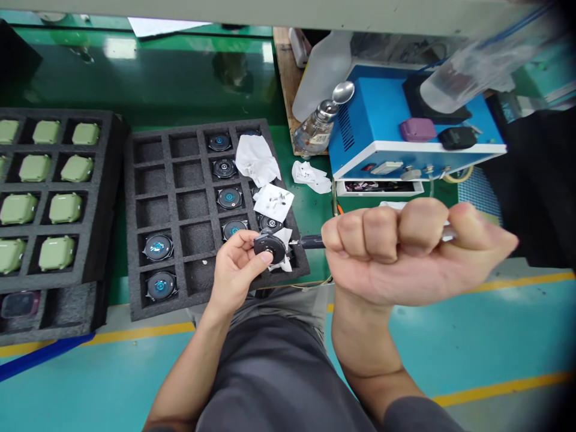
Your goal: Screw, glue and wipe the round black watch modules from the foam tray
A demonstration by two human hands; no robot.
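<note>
Between the thumb and fingers of my left hand (238,264) is a round black watch case (270,247), held over the front right corner of a dark foam tray (129,240). My right hand (396,252) makes a fist around a screwdriver (312,242), whose thin tip points left at the watch's edge; contact is too small to make out. More round watch cases (229,197) lie in the tray's compartments, with two on its left side (158,246). A white paper (273,203) with tiny dark parts and a crumpled tissue (256,159) rest on the tray's right side.
Left of me, stacked foam trays (101,198) hold several green square cases (57,252). A blue machine (382,114) stands at the back right, near a glass bottle with a metal pump top (317,126) and a white bottle (321,72). Another tissue (311,176) lies on the green bench.
</note>
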